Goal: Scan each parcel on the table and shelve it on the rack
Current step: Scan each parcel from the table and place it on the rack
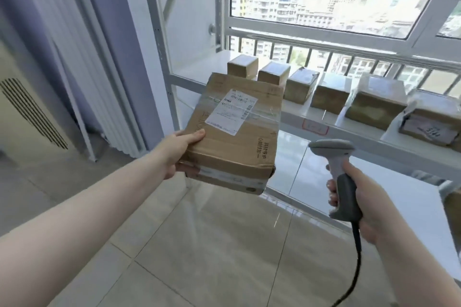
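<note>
A pale curtain (82, 45) hangs at left above the beige tiled floor (199, 257). The left hand (178, 151) grips a taped cardboard parcel (234, 132) in the air before the white rack (349, 129), whose shelf carries a row of boxes (329, 93) against the window (324, 7). The right hand (361, 199) is closed around a barcode scanner (336, 169).

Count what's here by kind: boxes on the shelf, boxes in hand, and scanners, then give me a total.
Boxes on the shelf: 6, first, last
Box in left hand: 1
Scanner in right hand: 1
Total: 8
</note>
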`<state>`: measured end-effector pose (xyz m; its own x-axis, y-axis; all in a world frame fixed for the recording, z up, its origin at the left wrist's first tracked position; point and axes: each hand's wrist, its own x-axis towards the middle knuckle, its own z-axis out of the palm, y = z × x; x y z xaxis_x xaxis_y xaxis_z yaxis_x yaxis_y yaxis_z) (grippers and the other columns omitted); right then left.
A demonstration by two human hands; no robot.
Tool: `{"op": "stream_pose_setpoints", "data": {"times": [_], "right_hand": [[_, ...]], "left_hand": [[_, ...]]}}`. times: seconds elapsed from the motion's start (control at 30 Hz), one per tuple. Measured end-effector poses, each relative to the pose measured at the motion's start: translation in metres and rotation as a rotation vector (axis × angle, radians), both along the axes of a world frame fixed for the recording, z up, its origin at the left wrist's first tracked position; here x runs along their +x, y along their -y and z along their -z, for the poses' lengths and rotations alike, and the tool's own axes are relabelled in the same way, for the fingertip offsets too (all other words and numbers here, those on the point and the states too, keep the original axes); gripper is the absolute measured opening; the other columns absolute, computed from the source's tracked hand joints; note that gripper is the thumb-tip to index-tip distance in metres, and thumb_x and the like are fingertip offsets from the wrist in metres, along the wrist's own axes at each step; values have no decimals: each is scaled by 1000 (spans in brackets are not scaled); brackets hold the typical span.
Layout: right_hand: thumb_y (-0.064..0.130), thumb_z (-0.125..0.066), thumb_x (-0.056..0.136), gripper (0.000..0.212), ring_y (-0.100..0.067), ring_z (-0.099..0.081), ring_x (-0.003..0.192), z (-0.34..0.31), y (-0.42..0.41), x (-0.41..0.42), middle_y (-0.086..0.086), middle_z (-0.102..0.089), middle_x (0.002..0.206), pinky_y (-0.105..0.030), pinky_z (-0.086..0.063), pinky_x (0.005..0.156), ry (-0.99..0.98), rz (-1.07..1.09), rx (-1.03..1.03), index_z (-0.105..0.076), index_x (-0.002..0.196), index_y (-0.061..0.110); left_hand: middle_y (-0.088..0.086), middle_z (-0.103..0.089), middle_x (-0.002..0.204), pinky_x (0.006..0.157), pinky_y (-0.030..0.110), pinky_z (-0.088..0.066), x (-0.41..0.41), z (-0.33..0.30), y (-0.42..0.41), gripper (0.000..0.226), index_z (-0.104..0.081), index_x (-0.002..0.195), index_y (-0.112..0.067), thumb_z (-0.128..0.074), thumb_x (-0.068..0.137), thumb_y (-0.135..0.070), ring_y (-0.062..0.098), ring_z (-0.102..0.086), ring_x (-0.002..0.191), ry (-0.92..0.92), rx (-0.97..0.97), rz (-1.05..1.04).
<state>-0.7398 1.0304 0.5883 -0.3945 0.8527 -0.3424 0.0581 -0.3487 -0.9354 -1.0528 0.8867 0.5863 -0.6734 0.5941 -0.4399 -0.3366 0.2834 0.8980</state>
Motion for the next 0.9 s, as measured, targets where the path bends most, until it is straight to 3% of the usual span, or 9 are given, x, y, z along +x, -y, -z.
{"op": "stream_pose_setpoints", "data": {"times": [0.1, 0.2, 0.37, 0.67, 0.9], "right_hand": [[45, -49, 99, 44, -19, -44, 54, -13, -15, -38, -5, -55, 65, -31, -38, 58, -32, -54, 31, -60, 116, 6], [45, -48, 99, 46, -17, -45, 51, -25, -25, -72, -4, -56, 63, -33, -37, 58, -51, -93, 32, -59, 120, 6], [45, -48, 99, 44, -17, -48, 48, -45, -35, -119, -3, -57, 60, -35, -36, 57, -66, -115, 79, -57, 119, 7], [45, -51, 97, 39, -16, -52, 47, -109, -29, -227, -3, -60, 59, -35, -41, 60, -76, -28, 256, -61, 101, 8], [44, -51, 97, 41, -15, -50, 48, -155, -28, -292, -4, -59, 64, -33, -40, 58, -171, 16, 334, -67, 112, 9]], "left_hand": [[14, -64, 115, 66, 53, -62, -24, -18, -10, 48, -64, 120, -14, -78, 82, -40, 35, -65, 92, 13, 11, 1], [17, -62, 116, 53, 46, -61, -52, -38, -19, 45, -65, 117, -11, -75, 84, -41, 36, -63, 95, -4, 42, 9], [13, -63, 115, 57, 50, -61, -109, -76, -24, 31, -67, 105, -13, -73, 86, -37, 33, -63, 98, -64, 93, 16], [9, -66, 119, 55, 46, -61, -247, -185, -25, 43, -64, 119, -15, -73, 86, -40, 30, -66, 102, -232, 236, 78], [6, -66, 120, 58, 49, -60, -321, -282, -49, 42, -64, 116, -20, -77, 83, -42, 31, -67, 105, -371, 334, 148]]}}
